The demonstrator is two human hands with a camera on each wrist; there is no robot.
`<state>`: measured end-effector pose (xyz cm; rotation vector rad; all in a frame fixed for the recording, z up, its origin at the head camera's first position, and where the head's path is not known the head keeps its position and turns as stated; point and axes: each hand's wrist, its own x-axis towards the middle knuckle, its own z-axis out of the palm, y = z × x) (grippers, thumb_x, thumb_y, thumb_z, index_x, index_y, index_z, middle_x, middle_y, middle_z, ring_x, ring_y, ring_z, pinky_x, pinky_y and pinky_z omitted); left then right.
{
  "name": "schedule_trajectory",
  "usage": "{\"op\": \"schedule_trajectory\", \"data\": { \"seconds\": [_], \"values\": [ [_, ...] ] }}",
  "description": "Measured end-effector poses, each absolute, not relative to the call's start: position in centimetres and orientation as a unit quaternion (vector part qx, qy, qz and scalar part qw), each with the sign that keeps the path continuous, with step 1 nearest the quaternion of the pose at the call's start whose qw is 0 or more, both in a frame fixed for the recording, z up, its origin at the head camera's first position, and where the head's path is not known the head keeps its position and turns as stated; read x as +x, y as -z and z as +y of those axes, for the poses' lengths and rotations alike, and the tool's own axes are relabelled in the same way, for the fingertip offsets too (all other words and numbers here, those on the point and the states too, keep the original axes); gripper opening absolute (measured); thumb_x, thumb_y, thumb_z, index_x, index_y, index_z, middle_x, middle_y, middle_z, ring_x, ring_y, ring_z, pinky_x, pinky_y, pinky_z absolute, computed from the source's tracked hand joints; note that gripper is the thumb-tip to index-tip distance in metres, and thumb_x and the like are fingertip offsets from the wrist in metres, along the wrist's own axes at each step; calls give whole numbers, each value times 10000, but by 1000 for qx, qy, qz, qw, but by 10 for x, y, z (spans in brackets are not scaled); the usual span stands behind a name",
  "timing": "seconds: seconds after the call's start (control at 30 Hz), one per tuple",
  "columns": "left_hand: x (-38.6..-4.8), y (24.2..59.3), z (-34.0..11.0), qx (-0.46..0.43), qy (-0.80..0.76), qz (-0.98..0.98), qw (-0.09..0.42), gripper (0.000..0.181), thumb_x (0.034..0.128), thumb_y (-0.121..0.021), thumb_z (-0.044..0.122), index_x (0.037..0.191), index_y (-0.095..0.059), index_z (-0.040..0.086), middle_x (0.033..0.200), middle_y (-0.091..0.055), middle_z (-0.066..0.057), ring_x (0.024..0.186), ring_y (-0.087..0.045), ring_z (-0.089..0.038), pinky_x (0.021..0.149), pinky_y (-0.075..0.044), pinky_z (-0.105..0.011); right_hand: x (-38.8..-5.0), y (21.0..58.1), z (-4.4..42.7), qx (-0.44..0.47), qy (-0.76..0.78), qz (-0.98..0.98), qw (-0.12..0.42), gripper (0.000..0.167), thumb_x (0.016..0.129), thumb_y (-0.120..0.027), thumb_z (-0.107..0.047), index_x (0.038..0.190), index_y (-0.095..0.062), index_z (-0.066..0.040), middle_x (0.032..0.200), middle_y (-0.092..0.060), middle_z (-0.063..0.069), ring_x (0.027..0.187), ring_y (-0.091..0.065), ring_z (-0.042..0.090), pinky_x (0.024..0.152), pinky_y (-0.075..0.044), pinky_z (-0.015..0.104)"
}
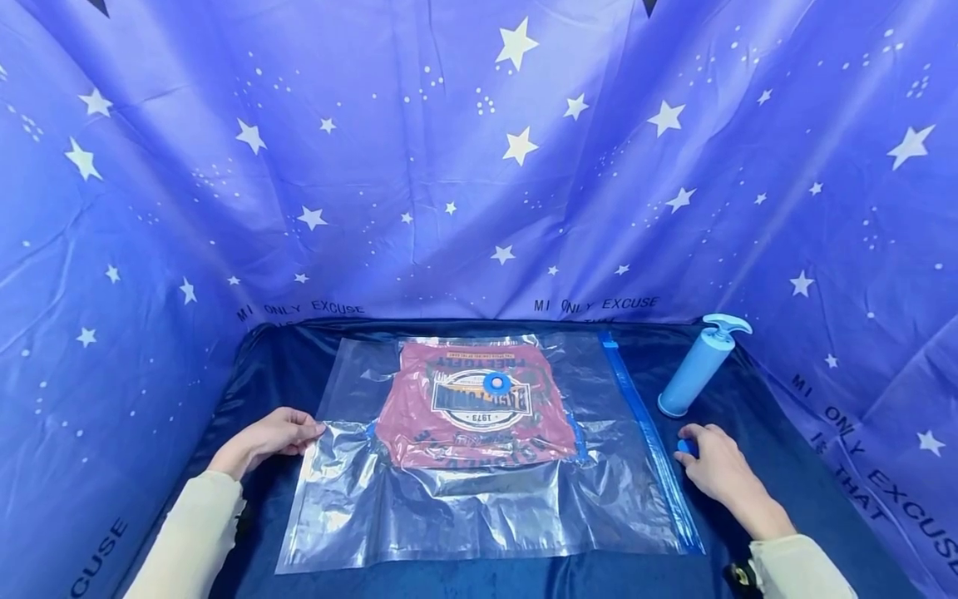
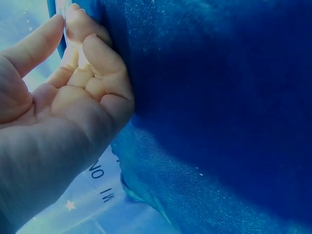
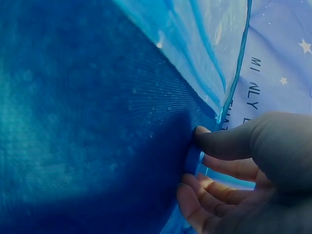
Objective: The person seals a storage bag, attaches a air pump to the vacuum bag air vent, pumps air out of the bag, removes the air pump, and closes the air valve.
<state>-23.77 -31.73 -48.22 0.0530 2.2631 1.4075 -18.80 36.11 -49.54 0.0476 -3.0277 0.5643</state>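
A clear vacuum storage bag (image 1: 464, 516) lies flat, with a folded maroon garment (image 1: 479, 449) inside it. The garment has printed lettering, and a round blue valve (image 1: 497, 383) sits over it. Along the bag's right side runs a blue zip seal (image 1: 651, 433). My left hand (image 1: 280, 431) pinches the bag's left edge between thumb and fingers. Just right of the seal, my right hand (image 1: 718, 466) holds a small blue piece (image 3: 193, 160) between thumb and fingers. Its exact kind is hard to tell, as the fingers partly cover it.
A light blue hand pump (image 1: 696, 370) with a T-shaped handle stands behind my right hand, beyond the bag's right side. Dark blue shiny cloth (image 1: 584, 578) covers the table. Blue star-printed curtains (image 1: 449, 166) hang at the back and both sides.
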Motion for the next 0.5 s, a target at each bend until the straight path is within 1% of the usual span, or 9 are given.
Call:
{"op": "schedule_trajectory", "data": {
  "seconds": [0.17, 0.27, 0.37, 0.5],
  "values": [
    [-235, 482, -316, 7, -505, 833, 226, 236, 1054, -620, 132, 830, -640, 63, 725, -566, 18, 702, -554, -131, 660, -471, -263, -190, 492, 358, 23, -191, -980, 48, 282, 936, -732, -13, 1161, -645, 134, 1065, -614, 297, 1008, -600, 524, 832, -486, 661],
    [-234, 483, -315, 0, -498, 838, 222, 266, 1052, -621, 126, 792, -616, 70, 701, -562, 15, 669, -535, -122, 634, -449, -248, -190, 491, 354, 26, -198, -979, 49, 295, 943, -732, -22, 1175, -644, 139, 1077, -620, 295, 1007, -608, 506, 837, -490, 652],
    [-235, 484, -314, 5, -495, 841, 219, 310, 1049, -624, 118, 745, -568, 81, 675, -547, 17, 632, -496, -105, 604, -415, -226, -189, 490, 350, 31, -203, -977, 54, 300, 941, -735, -25, 1178, -646, 138, 1069, -623, 284, 931, -615, 443, 797, -502, 618],
    [-235, 485, -313, 3, -497, 841, 213, 333, 1046, -631, 123, 727, -545, 90, 672, -538, 17, 625, -472, -101, 596, -398, -215, -194, 483, 342, 50, -210, -973, 80, 299, 932, -738, -24, 1175, -655, 129, 1041, -625, 255, 826, -578, 330, 724, -494, 546]
  ]
}}
